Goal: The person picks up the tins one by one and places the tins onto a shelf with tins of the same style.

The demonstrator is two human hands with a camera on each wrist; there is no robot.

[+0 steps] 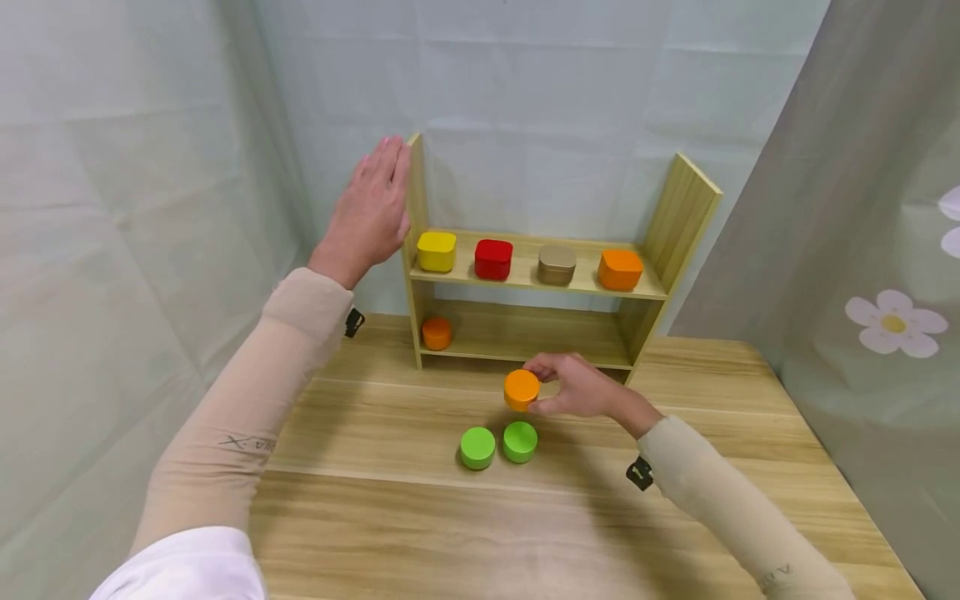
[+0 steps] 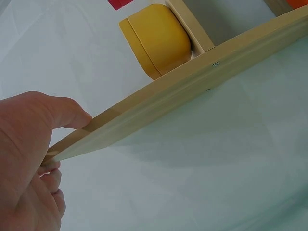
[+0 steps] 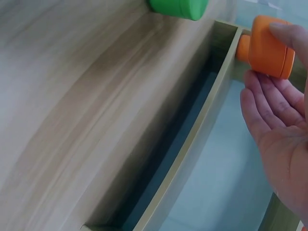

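Note:
My right hand [image 1: 534, 385] pinches a round orange tin [image 1: 521, 389] between thumb and fingers, lifted just above the wooden table [image 1: 420, 533] in front of the shelf unit [image 1: 525, 283]. The right wrist view shows that orange tin [image 3: 267, 45] at my fingertips [image 3: 281, 31]. Two round green tins [image 1: 477, 447] [image 1: 520, 441] stand side by side on the table below it. My left hand [image 1: 371, 212] lies flat with straight fingers against the outside of the shelf's left panel [image 2: 192, 86], its thumb [image 2: 62, 113] on the panel's edge.
The upper shelf carries a yellow tin [image 1: 437, 251], a red one [image 1: 493, 258], a tan one [image 1: 557, 264] and an orange one [image 1: 620, 269]. A small round orange tin [image 1: 437, 332] sits at the lower shelf's left end. Pale curtains close in left, back and right.

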